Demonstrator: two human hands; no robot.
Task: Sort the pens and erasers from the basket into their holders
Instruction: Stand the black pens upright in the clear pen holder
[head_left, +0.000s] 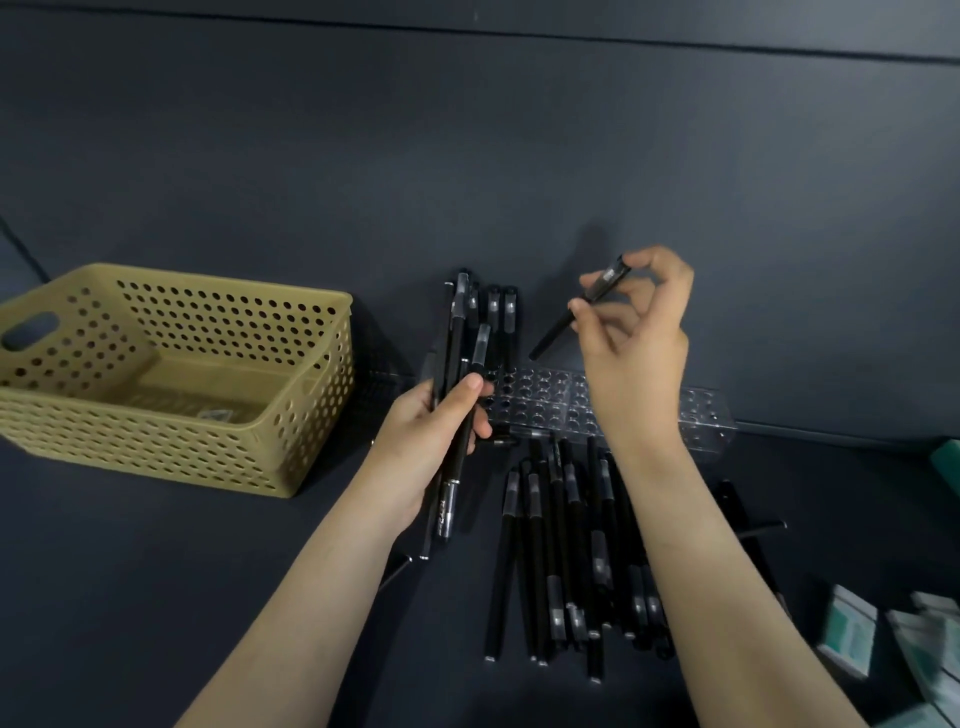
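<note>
Pens (460, 332) stood bunched in the grip of my left hand (426, 441) as stock; my right hand (639, 343) pinched one pen (556, 330) in its fingers, angled toward the holder (540, 396), I judged for insertion.

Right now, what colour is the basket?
The basket is mustard tan, dotted with round holes; head view.

Both forearms are bare and reach forward from the lower edge. We log the left hand (428, 441) wrapped round a bundle of pens (460, 338), thumb lying across them. We log the right hand (636, 353) higher and further out, pinching a single pen (576, 312) at a tilt between thumb and fingertips.
</note>
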